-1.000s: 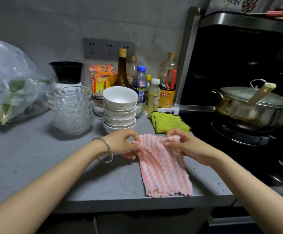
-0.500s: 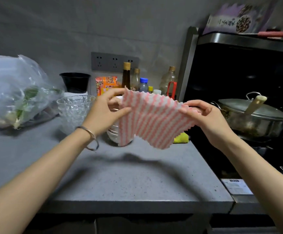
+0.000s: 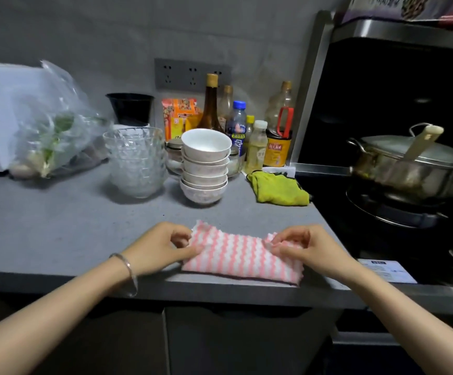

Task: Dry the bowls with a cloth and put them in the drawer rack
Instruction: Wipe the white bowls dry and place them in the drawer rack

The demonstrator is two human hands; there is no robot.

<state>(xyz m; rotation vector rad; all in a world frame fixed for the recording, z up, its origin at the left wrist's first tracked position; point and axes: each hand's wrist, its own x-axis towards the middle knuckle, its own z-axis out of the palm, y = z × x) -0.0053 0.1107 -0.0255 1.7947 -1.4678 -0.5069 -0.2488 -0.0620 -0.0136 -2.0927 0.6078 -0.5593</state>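
Hands [image 3: 163, 247] [image 3: 307, 249] pinch folded cloth [image 3: 240, 255] on counter [image 3: 57, 228]

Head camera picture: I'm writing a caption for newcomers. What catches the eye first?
The pink-and-white striped cloth lies at the front edge of the counter, pinched at its ends by the left hand and the right hand. Behind it stands a stack of white bowls, with stacked glass bowls to its left.

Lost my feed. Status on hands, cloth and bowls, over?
Left hand and right hand each pinch an end of the cloth, folded at the counter edge. Bowls stacked behind, untouched. Nothing between.
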